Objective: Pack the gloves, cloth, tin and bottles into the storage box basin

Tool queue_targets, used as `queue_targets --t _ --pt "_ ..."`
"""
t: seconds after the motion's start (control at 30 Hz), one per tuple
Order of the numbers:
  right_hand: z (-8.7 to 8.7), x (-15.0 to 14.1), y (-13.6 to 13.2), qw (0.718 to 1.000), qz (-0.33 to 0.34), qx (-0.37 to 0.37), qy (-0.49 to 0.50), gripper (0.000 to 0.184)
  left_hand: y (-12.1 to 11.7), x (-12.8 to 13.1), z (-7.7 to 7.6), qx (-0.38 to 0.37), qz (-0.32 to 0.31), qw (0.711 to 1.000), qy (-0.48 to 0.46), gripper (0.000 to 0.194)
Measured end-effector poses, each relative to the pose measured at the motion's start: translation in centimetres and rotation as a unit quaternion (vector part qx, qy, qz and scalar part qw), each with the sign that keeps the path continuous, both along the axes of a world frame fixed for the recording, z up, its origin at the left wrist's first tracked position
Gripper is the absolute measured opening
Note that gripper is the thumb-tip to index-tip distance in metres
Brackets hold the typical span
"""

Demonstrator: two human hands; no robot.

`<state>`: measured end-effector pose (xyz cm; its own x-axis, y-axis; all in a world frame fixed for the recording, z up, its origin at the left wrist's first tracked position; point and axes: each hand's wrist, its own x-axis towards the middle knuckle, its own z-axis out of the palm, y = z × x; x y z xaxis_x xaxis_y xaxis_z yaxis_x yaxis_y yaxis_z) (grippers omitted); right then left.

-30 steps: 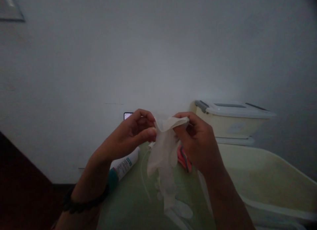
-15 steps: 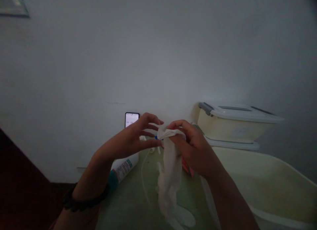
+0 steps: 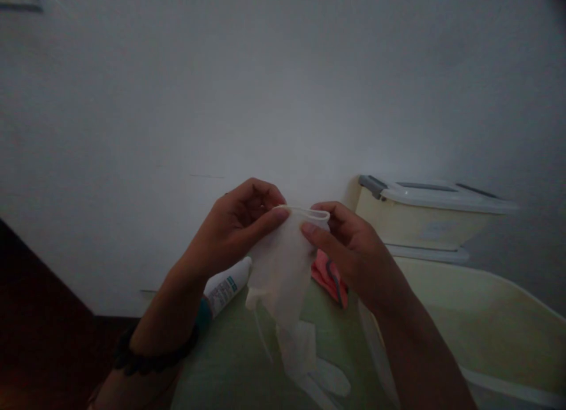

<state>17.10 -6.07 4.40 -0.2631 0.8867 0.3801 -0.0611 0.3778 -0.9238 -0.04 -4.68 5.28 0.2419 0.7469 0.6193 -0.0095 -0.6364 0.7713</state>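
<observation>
Dim pale wall [image 3: 265,103] behind, green desk [image 3: 230,363] below. Thin white rubber glove [image 3: 283,268] hangs above desk, cuff pinched by left hand [image 3: 230,230] and right hand [image 3: 356,248]. Risk: film tears or rim slips if pulled unevenly, pinches look shallow. Cuff up, fingers down; long axis near vertical.

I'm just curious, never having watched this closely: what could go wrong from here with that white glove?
The thin white glove might tear where the left hand and right hand pinch its rim. Its dangling end could catch the thin white cord close by. The left forearm looks near enough to the white bottle to knock it.
</observation>
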Motion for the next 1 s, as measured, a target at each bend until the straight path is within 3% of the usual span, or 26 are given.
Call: queue_targets --t 0.13,0.23,0.47,0.63,0.8,0.9,1.0 --pt "0.2 0.3 0.0 0.997 -0.076 0.032 -0.005 0.010 0.4 -0.6 -0.1 -0.045 -0.041 0.998 0.004 0.023" --pt "0.4 0.5 0.0 0.990 -0.134 0.049 0.001 0.010 0.6 -0.6 0.0 -0.048 -0.025 0.997 -0.047 0.023" --pt "0.2 0.4 0.1 0.993 -0.110 0.017 0.042 0.016 0.3 1.0 0.1 -0.059 0.018 0.983 -0.173 0.025" --pt "0.1 0.6 0.4 0.993 -0.116 0.030 0.008 0.012 0.9 0.5 -0.4 -0.079 0.003 0.992 -0.099 0.020" --pt "0.1 1.0 0.1 0.978 -0.122 0.093 -0.139 0.028 0.7 0.4 -0.4 -0.058 -0.022 0.998 -0.028 0.013" --pt "0.3 1.0 -0.4 0.963 -0.128 0.135 -0.196 0.018 0.3 0.8 -0.3 -0.057 -0.049 0.997 -0.008 0.013" --pt "0.8 1.1 -0.8 0.960 -0.093 0.132 -0.231 0.014 0.1 0.9 -0.3 -0.060 -0.057 0.996 0.015 0.011"
